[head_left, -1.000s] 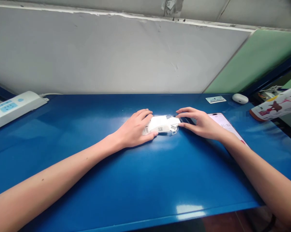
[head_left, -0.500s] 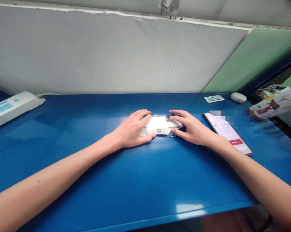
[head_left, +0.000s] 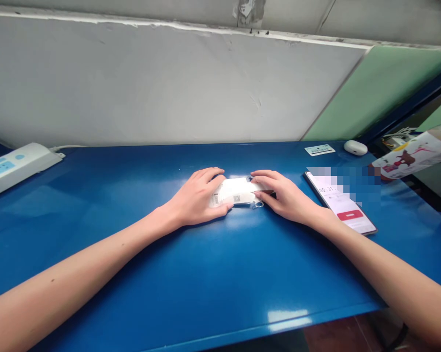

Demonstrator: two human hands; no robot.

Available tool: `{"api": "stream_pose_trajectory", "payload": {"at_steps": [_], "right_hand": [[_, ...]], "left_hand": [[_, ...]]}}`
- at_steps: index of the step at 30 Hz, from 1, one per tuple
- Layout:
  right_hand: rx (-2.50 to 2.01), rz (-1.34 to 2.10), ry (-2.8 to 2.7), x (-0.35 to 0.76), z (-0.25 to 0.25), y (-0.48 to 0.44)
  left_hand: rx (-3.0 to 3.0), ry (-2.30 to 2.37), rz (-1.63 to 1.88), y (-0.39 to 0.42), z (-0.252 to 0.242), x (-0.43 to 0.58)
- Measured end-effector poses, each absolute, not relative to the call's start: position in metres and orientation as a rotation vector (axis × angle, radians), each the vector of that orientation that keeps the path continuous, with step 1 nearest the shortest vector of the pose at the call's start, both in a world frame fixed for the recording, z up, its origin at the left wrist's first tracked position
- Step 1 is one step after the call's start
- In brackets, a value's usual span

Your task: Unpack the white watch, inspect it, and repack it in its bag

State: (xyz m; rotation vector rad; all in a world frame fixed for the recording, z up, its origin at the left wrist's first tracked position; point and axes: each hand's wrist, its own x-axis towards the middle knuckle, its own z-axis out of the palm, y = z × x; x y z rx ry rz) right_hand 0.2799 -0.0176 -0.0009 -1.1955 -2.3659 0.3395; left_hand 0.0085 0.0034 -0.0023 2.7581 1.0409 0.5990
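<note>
A small white packet (head_left: 235,192) with printed codes, in clear wrap, lies in the middle of the blue table (head_left: 191,274). My left hand (head_left: 196,199) cups its left end, fingers on top and thumb under the near edge. My right hand (head_left: 282,195) rests on its right end, fingers closed over the packet's edge. A small bead chain pokes out below the packet between the two hands.
A phone (head_left: 343,205) with a lit timer screen lies just right of my right hand. Behind it are a small card (head_left: 319,149) and a white earbud case (head_left: 355,147). A white power strip (head_left: 13,166) sits at the far left. A printed pouch (head_left: 414,156) lies at the right edge.
My right hand has slid left off the phone and onto the packet's right end. The left hand has stayed on the packet. The view has shifted slightly right.
</note>
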Motion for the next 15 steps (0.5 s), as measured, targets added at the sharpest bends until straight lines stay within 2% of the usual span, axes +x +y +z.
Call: {"api": "stream_pose_trajectory", "payload": {"at_steps": [5, 10, 15], "right_hand": [[-1.233, 0.151, -2.385, 0.291, 0.004, -0.01], [-1.364, -0.014, -2.156, 0.305, 0.009, -0.001], [-1.351, -0.035, -1.984, 0.305, 0.006, 0.001]], "left_hand": [[2.736, 1.09, 0.629, 0.004, -0.002, 0.009], [2.726, 1.063, 0.624, 0.004, 0.0, 0.009], [2.732, 1.034, 0.612, 0.004, 0.0, 0.007]]}}
